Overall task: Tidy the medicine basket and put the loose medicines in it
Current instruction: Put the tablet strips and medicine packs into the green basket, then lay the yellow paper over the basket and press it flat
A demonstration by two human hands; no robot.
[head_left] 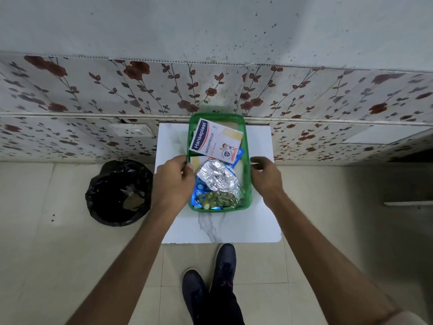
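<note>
A green plastic medicine basket (247, 146) stands on a small white marble-look table (257, 219). Inside lie a white Hansaplast plaster box (214, 139), a crumpled silver foil strip (218, 178), a blister strip of green pills (216, 199) and blue blister strips (199, 190). My left hand (172, 181) grips the basket's left rim, thumb over the edge. My right hand (266, 175) hovers beside the right rim with its fingers curled and apart, holding nothing.
A bin lined with a black bag (119, 192) stands on the floor left of the table. A floral-papered wall (93, 95) with a socket plate (131, 130) rises just behind. My dark shoes (210, 277) are at the table's front edge.
</note>
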